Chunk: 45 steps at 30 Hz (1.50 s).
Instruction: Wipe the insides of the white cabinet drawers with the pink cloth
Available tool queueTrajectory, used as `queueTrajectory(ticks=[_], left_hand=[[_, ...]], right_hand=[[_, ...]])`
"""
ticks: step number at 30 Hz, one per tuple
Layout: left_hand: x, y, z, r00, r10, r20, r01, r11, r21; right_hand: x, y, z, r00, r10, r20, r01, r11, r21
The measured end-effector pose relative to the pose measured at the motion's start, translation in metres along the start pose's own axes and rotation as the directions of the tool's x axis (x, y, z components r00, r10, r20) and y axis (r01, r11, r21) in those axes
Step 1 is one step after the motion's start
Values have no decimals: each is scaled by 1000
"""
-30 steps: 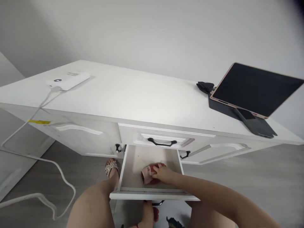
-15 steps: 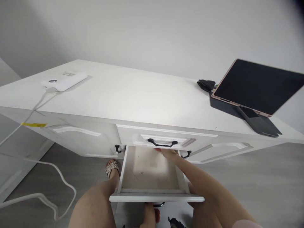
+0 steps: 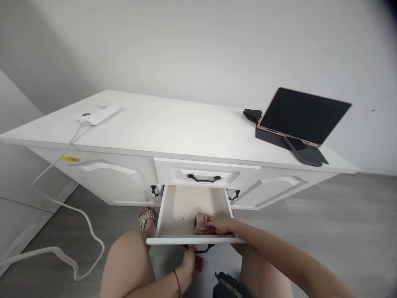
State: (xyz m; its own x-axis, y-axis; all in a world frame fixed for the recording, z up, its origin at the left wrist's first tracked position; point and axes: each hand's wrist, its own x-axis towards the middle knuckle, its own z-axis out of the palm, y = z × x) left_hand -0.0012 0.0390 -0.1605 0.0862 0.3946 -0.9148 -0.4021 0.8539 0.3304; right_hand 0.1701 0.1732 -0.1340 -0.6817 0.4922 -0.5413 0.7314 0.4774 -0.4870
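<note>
A white drawer [image 3: 173, 241] is pulled out of the cabinet between my knees. My right hand [image 3: 221, 224] reaches into its front right part, fingers closed on a small pink-and-red item [image 3: 201, 222] that looks like a rolled or folded piece; its kind is unclear. Below the drawer front, my left hand [image 3: 186, 267] has its fingers curled at the black drawer handle [image 3: 203, 251]. A red patch shows beside those fingers, too small to make out.
Above is a closed drawer with a black handle [image 3: 204, 179]. On the white cabinet top [image 3: 173, 124] stand a white device with a cable [image 3: 101, 114] at left, and a tilted dark-screened laptop [image 3: 305, 116] and a black cloth-like bundle [image 3: 252, 115] at right. A loose white cable [image 3: 82, 213] trails down.
My right hand has moved from the drawer's back to its front right, where the pink-and-red item now shows in it. My left hand stays by the lower handle. The view has shifted.
</note>
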Motion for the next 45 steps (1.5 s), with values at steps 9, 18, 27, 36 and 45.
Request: queueTrajectory(ticks=[9,18,27,36,45], left_hand=[[-65,39,-24,907,-206,367,111,958,266],[-158,6,-14,765,478,432,-398,878,-266],[-132,-54,-40,882,462,-92,-462,813,-355],[-97,-52,-49,597,589,-545,-684,729,39],[-103,15,-37,32,980,-198,-588,179,789]], right_hand=[[-63,-80,-45,796,147,-588,253,801,542],[-109,-175,53,762,408,-502,489,145,860],[-131,-123,94,723,403,-561,263,591,763],[-62,-91,81,865,225,-449,-100,953,286],[-41,-89,71,818,277,-504,-203,959,198]])
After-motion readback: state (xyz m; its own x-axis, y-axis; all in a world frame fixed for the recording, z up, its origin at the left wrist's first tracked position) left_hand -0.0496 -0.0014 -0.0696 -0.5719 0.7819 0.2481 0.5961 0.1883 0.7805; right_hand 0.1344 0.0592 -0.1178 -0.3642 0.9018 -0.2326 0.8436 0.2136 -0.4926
